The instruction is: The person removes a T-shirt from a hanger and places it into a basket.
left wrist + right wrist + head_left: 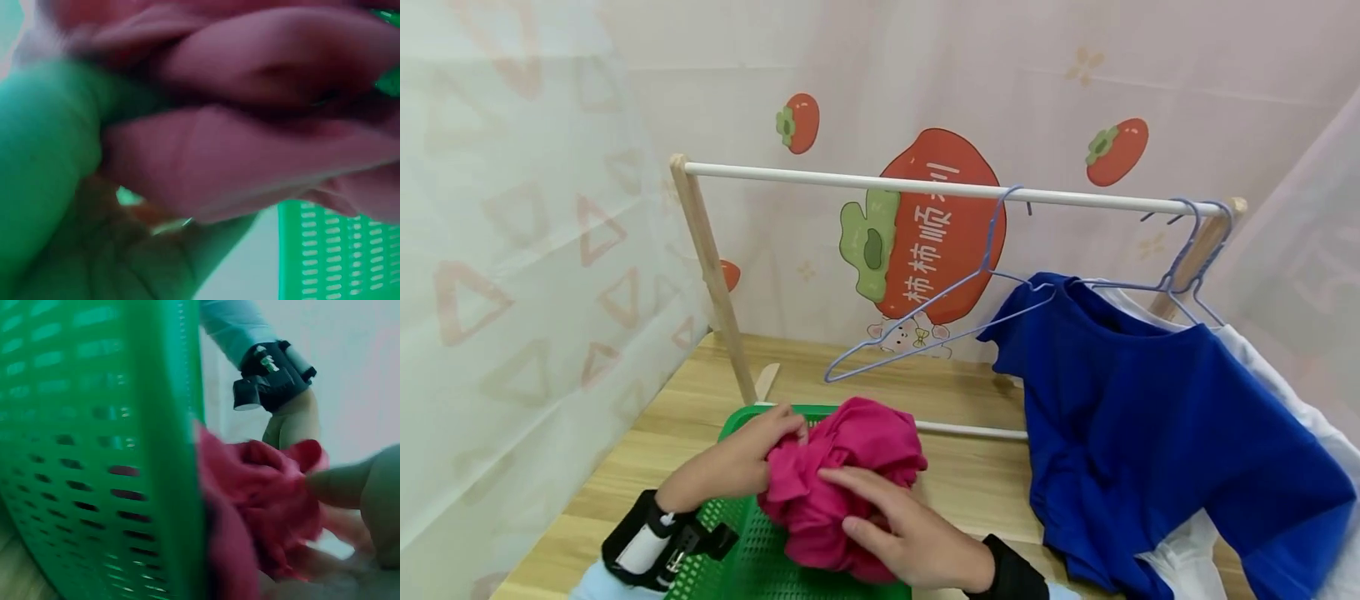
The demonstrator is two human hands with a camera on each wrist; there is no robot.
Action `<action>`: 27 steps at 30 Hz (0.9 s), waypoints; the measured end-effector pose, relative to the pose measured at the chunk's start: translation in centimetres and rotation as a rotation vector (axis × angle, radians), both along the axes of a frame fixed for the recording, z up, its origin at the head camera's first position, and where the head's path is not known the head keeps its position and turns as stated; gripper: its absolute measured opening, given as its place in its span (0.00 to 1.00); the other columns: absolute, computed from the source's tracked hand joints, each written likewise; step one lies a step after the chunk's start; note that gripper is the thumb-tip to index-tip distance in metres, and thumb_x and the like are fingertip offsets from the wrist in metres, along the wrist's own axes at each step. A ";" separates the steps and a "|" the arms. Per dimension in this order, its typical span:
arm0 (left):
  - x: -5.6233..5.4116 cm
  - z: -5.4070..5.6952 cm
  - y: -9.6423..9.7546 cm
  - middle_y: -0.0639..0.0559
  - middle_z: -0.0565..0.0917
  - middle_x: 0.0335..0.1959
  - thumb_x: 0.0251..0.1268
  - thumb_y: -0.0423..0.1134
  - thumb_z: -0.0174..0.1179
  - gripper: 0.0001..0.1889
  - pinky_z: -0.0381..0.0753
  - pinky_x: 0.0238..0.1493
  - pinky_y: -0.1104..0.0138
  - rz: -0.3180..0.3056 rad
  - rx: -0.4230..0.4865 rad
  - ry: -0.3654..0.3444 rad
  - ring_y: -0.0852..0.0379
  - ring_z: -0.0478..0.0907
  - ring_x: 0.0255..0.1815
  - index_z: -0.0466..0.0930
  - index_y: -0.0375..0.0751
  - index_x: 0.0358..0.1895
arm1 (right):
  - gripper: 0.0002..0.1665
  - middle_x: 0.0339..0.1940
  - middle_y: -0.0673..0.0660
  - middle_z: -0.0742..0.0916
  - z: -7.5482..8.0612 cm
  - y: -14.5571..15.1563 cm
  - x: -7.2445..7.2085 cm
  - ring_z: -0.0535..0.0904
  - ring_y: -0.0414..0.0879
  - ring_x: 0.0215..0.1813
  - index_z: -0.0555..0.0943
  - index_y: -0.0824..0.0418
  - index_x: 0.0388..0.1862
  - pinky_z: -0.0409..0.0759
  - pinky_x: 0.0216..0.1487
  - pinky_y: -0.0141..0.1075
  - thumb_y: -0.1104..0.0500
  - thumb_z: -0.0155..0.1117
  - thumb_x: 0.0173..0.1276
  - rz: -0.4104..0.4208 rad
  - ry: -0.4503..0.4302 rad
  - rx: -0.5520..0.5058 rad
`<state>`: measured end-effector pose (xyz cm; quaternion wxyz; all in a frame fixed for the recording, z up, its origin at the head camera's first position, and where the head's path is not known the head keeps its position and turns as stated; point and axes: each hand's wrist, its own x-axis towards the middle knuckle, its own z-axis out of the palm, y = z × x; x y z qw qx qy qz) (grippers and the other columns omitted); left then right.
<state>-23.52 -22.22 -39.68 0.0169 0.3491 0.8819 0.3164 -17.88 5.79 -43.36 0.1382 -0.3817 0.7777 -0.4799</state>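
Note:
A bunched magenta garment [865, 437] is held over the green plastic basket [767, 550]; its exact kind cannot be told. My left hand [748, 454] grips it at its left side, with curled fingers at the top and part of the hand hidden by the cloth. In the left wrist view, folds of the garment [250, 156] lie against that hand. The right hand [910, 529] rests on the near right side, index finger and thumb fairly straight and spread. The right wrist view shows the cloth [269, 494] beside the basket wall [94, 444], blurred near the fingers.
Behind the basket stands a rack with a white rail [850, 179] and wooden legs. A bare blue hanger [940, 308] hangs mid-rail. On the right hang a blue T-shirt [1135, 417] and a white garment [1187, 550] behind it. The wooden table [617, 483] lies beneath.

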 end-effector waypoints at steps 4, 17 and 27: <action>0.5 -0.2 -2.3 0.56 0.72 0.44 0.61 0.34 0.71 0.12 0.73 0.41 0.71 -0.086 -0.099 -0.195 0.67 0.68 0.40 0.79 0.53 0.42 | 0.28 0.86 0.48 0.66 -0.1 -1.7 -0.1 0.60 0.50 0.86 0.63 0.36 0.84 0.66 0.82 0.47 0.44 0.43 0.89 0.145 0.098 0.228; -0.1 -2.4 1.8 0.43 0.63 0.80 0.63 0.67 0.70 0.57 0.77 0.69 0.45 -0.038 -0.228 -0.201 0.42 0.71 0.75 0.46 0.54 0.87 | 0.07 0.34 0.42 0.84 0.7 -1.8 -2.2 0.73 0.29 0.30 0.84 0.46 0.43 0.69 0.27 0.24 0.46 0.67 0.75 -0.361 0.494 0.246; -2.7 -4.9 7.4 0.25 0.70 0.74 0.72 0.31 0.66 0.41 0.77 0.70 0.42 -0.044 -0.233 0.003 0.32 0.74 0.73 0.54 0.25 0.81 | 0.24 0.54 0.57 0.88 -2.7 1.4 -5.8 0.83 0.43 0.45 0.81 0.57 0.70 0.82 0.42 0.34 0.51 0.66 0.79 -0.566 0.198 0.136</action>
